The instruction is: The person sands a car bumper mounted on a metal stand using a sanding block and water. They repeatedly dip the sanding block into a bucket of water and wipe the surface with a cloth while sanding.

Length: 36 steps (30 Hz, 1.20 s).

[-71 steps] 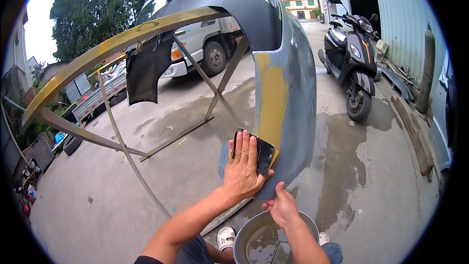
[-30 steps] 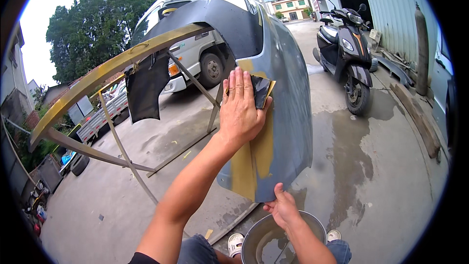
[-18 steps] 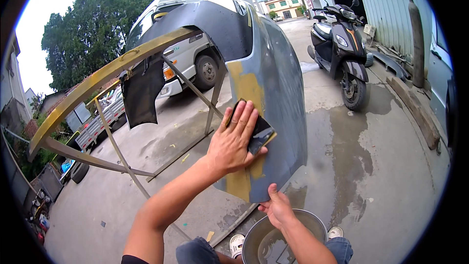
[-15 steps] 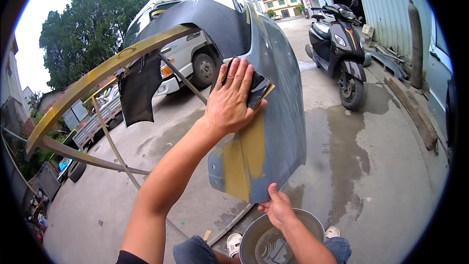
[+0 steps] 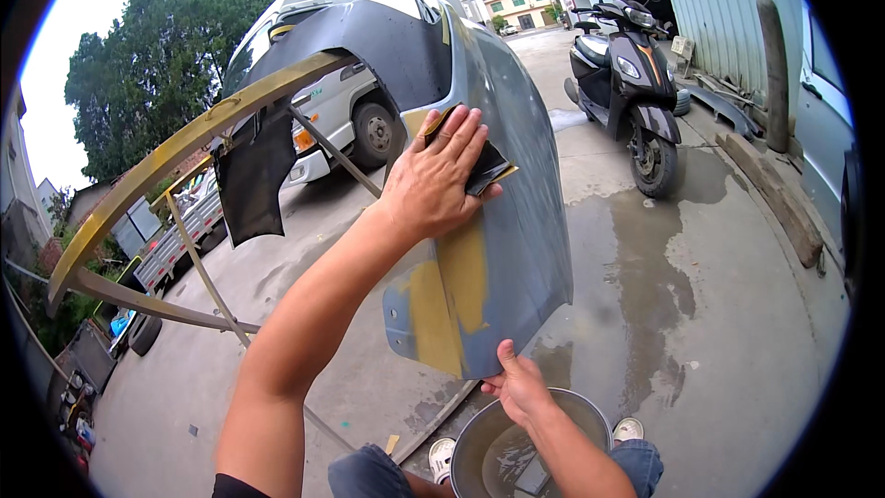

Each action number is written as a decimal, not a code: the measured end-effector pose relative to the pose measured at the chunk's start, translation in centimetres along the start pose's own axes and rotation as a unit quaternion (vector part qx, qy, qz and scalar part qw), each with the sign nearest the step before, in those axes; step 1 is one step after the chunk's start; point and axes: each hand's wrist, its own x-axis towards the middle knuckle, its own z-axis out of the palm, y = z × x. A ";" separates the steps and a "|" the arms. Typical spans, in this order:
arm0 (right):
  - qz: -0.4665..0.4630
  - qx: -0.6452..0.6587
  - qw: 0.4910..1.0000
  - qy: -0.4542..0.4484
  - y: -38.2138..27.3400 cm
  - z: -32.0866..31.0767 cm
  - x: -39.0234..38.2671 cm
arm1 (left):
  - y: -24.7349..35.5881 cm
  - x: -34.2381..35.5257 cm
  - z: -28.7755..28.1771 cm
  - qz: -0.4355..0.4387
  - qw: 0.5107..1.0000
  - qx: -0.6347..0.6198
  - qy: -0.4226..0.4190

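A grey car bumper [image 5: 521,221] with yellow patches hangs on a yellow metal stand [image 5: 184,143]. My left hand [image 5: 441,177] lies flat on the bumper's upper face and presses a dark sheet of sandpaper [image 5: 487,166] against it. My right hand [image 5: 518,385] grips the bumper's lower edge from below. A metal bowl of water [image 5: 516,452] sits under that hand, between my knees.
A black scooter [image 5: 627,74] stands at the right on wet concrete. A white truck [image 5: 341,111] is parked behind the bumper. A corrugated metal wall [image 5: 728,18] and a wooden beam [image 5: 774,194] run along the right. Trees rise at the left.
My left hand has rubbed the sandpaper up and down the bumper, from low on the panel to its upper part. My right hand has stayed on the lower edge.
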 end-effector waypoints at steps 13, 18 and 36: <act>-0.008 -0.011 1.000 -0.011 0.1 -0.1 -0.3 | -0.1 -0.7 -0.7 -0.025 0.999 0.011 0.029; 0.005 0.093 0.996 0.001 -0.9 -0.4 -0.4 | 5.2 -5.7 0.3 0.024 0.996 -0.059 -0.054; 0.006 0.088 0.995 -0.053 0.5 -0.3 0.5 | 10.2 -16.2 1.1 0.139 0.976 -0.057 -0.158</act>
